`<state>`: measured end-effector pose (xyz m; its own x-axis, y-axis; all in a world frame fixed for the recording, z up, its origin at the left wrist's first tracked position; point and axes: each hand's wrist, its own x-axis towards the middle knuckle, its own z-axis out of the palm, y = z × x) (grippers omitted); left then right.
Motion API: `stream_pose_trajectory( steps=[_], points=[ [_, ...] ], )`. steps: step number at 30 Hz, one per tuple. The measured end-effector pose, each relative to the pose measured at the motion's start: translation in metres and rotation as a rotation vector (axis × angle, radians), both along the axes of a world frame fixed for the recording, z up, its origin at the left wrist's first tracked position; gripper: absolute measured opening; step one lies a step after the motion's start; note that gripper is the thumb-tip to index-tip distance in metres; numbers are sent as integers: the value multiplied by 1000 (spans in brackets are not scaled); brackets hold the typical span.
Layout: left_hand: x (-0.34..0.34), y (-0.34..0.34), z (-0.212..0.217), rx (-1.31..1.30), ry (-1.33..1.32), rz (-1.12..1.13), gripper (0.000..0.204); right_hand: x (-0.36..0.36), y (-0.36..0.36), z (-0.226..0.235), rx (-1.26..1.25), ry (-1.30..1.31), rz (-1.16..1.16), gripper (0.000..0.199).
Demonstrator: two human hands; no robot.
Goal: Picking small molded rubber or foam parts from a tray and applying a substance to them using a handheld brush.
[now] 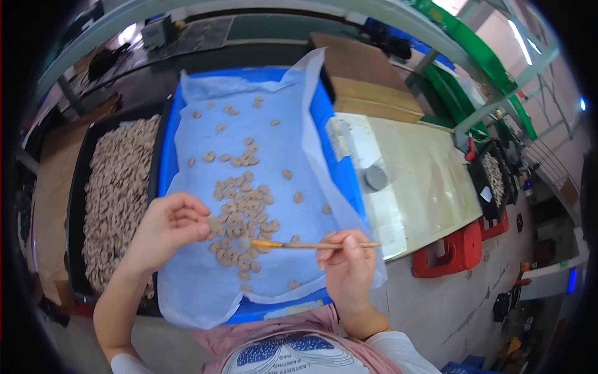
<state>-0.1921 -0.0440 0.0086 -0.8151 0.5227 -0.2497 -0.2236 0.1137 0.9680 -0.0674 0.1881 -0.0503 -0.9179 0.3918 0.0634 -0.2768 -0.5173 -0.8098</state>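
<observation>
Our right grip (349, 265) closes on the brush (298, 245) well back, leaving its bristles free to reach rings (251, 204) heaped toward the blue tray's (346, 181) near edge. Our left grip (176, 225) pinches one blurred ring (215, 225).

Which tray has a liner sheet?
The blue tray, centre: a pale liner spreads across it. Neither black tray, left or far right, shows one.

— How to describe the left hand (173, 225)?
— Closed in a light pinch, with left thumb (193, 234) below the bent left fingers (185, 202), and left forearm (121, 305) slanting under the grip.
— And about the right hand (347, 267), what to say?
— Also pinching, with right thumb (353, 247) over the grip, right fingers (332, 237) curled beside it, right wrist (355, 305) below.
</observation>
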Motion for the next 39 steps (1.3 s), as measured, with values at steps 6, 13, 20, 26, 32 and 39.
stream_pose_trajectory(
  steps=[6,13,20,26,32,39],
  points=[
    [-2,-8,-8,5,-46,-62,15,0,-7,0,272,88,-114,23],
    [3,-13,-15,7,-77,-106,19,1,-20,-4,637,235,-108,29],
    [4,-8,-17,-27,-52,-101,19,-1,-17,-3,724,280,-62,26],
    [3,-8,-19,-42,-27,-64,18,0,-15,-1,753,273,-35,23],
    [1,-7,-20,-12,-52,-76,17,4,-15,0,664,253,-134,25],
    [-10,11,-23,17,10,-186,21,7,-11,-2,433,270,-361,28]
  ],
)
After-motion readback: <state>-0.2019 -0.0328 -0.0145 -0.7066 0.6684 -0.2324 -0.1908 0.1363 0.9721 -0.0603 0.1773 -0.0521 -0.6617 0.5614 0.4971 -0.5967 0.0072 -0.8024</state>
